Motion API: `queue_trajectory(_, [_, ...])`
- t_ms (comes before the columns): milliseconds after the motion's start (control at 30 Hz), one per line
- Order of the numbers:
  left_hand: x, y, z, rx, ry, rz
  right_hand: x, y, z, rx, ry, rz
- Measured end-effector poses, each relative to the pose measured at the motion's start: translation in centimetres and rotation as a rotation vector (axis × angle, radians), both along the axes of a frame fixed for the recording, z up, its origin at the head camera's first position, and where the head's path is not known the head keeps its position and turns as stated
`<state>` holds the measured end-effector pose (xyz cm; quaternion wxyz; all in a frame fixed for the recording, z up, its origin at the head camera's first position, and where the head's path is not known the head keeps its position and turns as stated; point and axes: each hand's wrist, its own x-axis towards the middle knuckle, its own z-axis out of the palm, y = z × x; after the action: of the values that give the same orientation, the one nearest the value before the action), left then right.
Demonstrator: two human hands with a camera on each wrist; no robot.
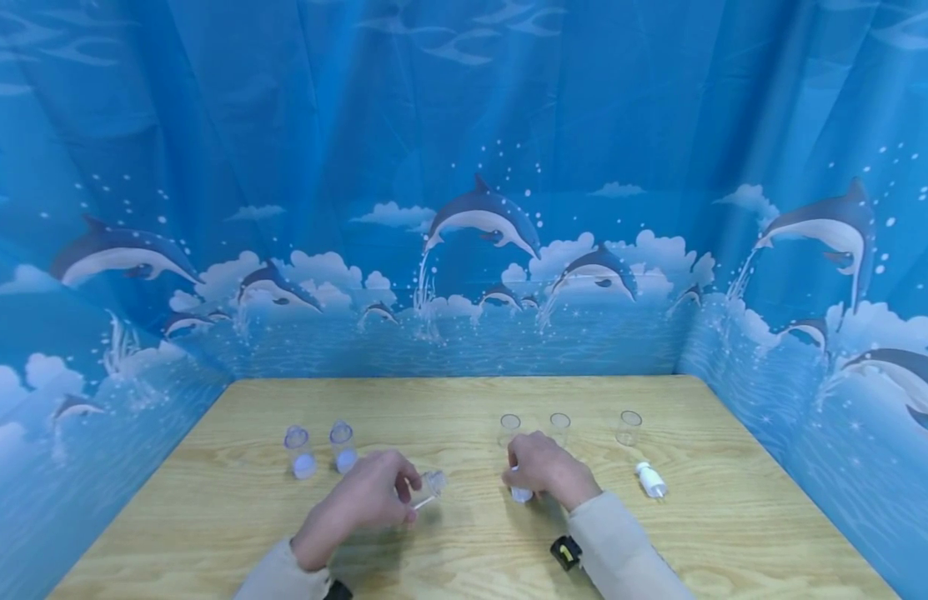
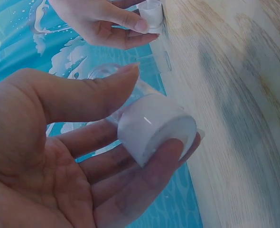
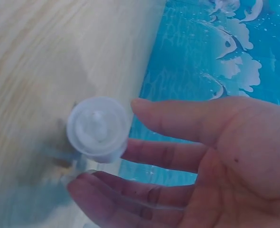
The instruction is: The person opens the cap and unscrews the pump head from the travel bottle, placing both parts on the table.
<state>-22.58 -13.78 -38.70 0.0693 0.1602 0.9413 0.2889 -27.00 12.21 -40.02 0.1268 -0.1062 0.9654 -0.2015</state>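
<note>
My left hand (image 1: 373, 492) holds a small clear bottle (image 1: 429, 487) tilted over the table, its ringed neck pointing right. In the left wrist view, the thumb lies along its side and the fingers curl under its white base (image 2: 152, 128). Over the table to the right, my right hand (image 1: 542, 467) pinches a white pump head (image 1: 520, 493) low down. The right wrist view shows the round end of this pump head (image 3: 98, 128) facing the camera, a small nub at its centre. The thumb (image 3: 173, 116) is right at its edge, and one fingertip is hidden behind it.
Two more clear bottles with white bottoms (image 1: 299, 450) (image 1: 343, 446) stand on the left of the wooden table (image 1: 433, 400). Three clear covers (image 1: 509, 425) (image 1: 559, 425) (image 1: 629, 427) stand at the back right. Another white pump head (image 1: 650, 480) lies at the right. Dolphin-print curtain (image 1: 358, 208) surrounds the table.
</note>
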Motion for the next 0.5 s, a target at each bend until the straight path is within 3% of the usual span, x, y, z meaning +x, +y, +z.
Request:
queue_trajectory(267, [-0.4,0.3,-0.3,0.056,0.056,0.075,0.4,0.3,1.1,-0.039,-0.002,0.013])
queue_trajectory(500, [-1.7,0.2,-1.1,0.111,0.091,0.157,0.4,0.7,1.7,-0.018,0.023,0.022])
